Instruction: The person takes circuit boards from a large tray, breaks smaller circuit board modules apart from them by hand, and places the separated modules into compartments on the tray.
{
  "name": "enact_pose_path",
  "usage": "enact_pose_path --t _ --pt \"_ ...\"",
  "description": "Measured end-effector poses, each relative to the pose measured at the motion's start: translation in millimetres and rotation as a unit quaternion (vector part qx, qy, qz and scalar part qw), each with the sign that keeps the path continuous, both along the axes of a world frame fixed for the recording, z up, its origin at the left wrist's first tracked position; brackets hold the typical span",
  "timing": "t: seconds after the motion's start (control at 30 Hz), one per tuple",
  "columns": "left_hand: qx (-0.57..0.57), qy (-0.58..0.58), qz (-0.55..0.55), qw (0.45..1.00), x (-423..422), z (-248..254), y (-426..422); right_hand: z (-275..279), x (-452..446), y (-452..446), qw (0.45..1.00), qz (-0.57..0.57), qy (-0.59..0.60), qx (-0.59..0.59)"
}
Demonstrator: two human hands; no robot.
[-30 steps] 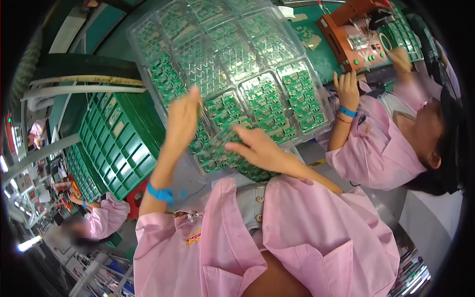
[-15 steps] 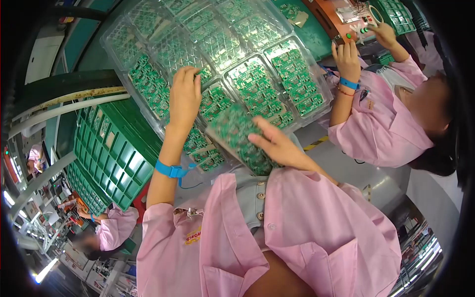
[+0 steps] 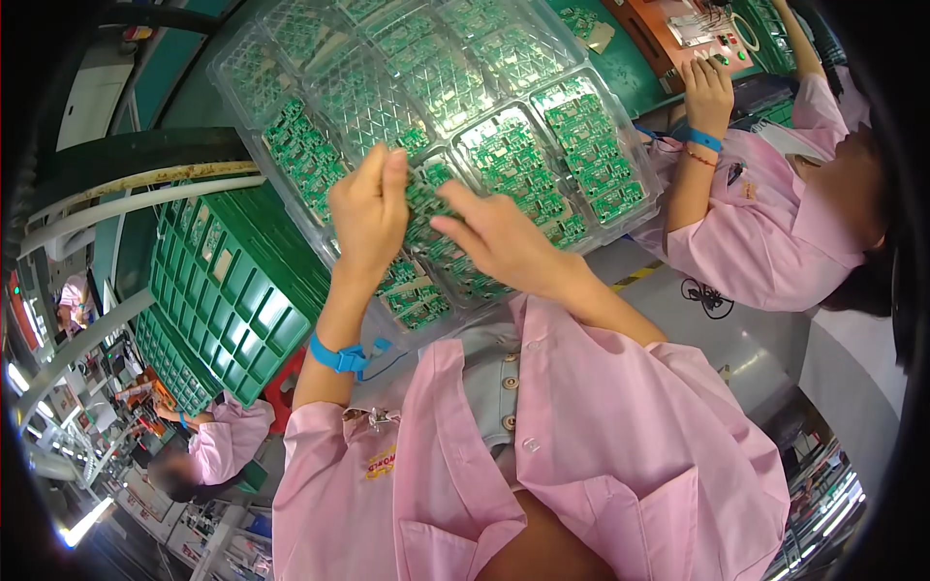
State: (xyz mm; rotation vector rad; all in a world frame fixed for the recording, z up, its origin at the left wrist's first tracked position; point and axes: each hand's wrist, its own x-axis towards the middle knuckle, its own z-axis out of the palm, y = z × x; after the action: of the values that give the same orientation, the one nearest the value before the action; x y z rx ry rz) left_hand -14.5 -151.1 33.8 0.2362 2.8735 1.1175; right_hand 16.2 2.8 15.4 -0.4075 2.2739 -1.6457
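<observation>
A green circuit board [image 3: 422, 205] is between my two hands, over the near middle part of a clear plastic tray [image 3: 643, 205] of similar boards. My right hand [image 3: 509, 240] grips it from the right, thumb and forefinger on it. From the left, my left hand [image 3: 368, 218] is closed at the board's upper left edge; its fingertips are partly hidden. A blue wrist strap [image 3: 337, 355] with a cord is on my left wrist. More boards [image 3: 518, 169] lie in the tray's compartments, the far ones beneath a clear ribbed cover.
Green slotted crates [image 3: 228, 281] are stacked at left beside a white rail [image 3: 136, 206]. On the right, a co-worker in a pink jacket [image 3: 751, 242] works at an orange fixture [image 3: 678, 29]. Another person in pink [image 3: 232, 441] sits at lower left. Loose boards [image 3: 593, 29] lie beyond the tray.
My right hand has brought the board up and left from near my body to over the tray. My left hand's fingers have curled in beside it. The co-worker's hands have shifted at the fixture.
</observation>
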Motion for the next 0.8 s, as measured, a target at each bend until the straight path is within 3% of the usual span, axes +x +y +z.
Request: enact_pose_path --t 0.1,0.2,0.27,0.33,0.37,0.43,0.63,0.8 --pt "0.116 0.033 0.004 0.993 2 -3 -11 3 5 -3 0.998 0.028 0.045 -0.027" --pt "0.187 -0.015 0.001 0.982 -4 -18 -25 6 -3 2 0.999 0.024 0.030 -0.030" --pt "0.102 -0.074 0.049 0.991 -27 -15 -34 6 -5 7 0.999 0.017 0.015 -0.034" --pt "-0.022 0.030 0.011 0.999 -49 -29 -33 3 -2 15 0.999 0.004 0.006 -0.041" --pt "-0.021 0.031 0.011 0.999 -60 -40 -31 0 -1 19 0.999 -0.012 -0.003 -0.051" --pt "-0.074 0.158 -0.112 0.978 -73 -62 -24 -5 3 27 0.996 -0.048 -0.021 -0.065" --pt "-0.066 0.154 -0.099 0.981 -72 -81 -26 -19 13 45 0.994 -0.077 -0.063 -0.046" --pt "-0.122 0.170 -0.070 0.975 -56 -76 -25 -16 10 50 0.987 -0.083 -0.129 -0.046"
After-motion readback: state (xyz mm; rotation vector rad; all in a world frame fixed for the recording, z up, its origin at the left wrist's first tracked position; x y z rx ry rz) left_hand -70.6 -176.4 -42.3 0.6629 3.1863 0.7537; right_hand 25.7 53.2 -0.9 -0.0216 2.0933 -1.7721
